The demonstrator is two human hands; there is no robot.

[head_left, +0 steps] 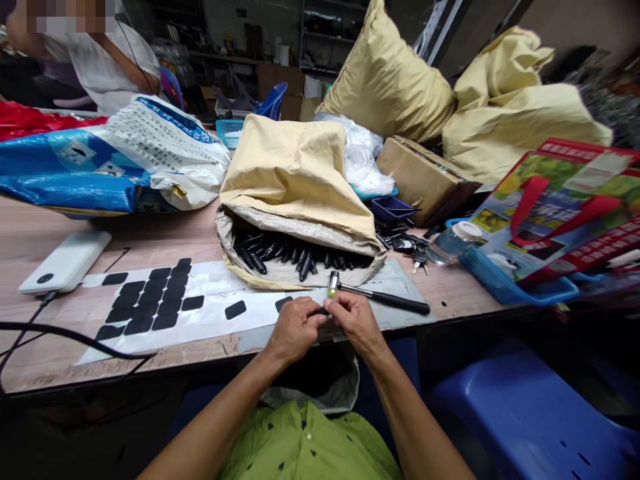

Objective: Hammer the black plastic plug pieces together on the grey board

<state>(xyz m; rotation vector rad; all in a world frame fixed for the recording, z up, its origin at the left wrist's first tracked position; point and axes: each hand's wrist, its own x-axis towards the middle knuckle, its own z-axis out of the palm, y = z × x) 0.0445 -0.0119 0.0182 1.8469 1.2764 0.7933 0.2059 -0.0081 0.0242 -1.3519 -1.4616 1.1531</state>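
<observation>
My left hand (pixel 297 328) and my right hand (pixel 356 322) meet at the table's front edge, fingers closed. Between their fingertips is a small black piece (pixel 324 309), mostly hidden, so its kind is unclear. Just beyond my fingers lies a hammer (pixel 385 295) with a black handle pointing right and a pale green face on its head. Behind it, the open mouth of a cream cloth sack (pixel 295 167) faces me, full of black pen-like parts (pixel 304 257). To the left, black rounded patches (pixel 150 300) sit on a white backing sheet (pixel 210 320), some apart from the main cluster.
A white power bank (pixel 67 261) with a cable stands at the left, near a blue-and-white bag (pixel 110 160). At right are keys (pixel 421 261), a clear bottle (pixel 455 241) and a blue basket (pixel 520 290). An open sack (pixel 345 377) hangs below my hands. Another person (pixel 107 67) sits far left.
</observation>
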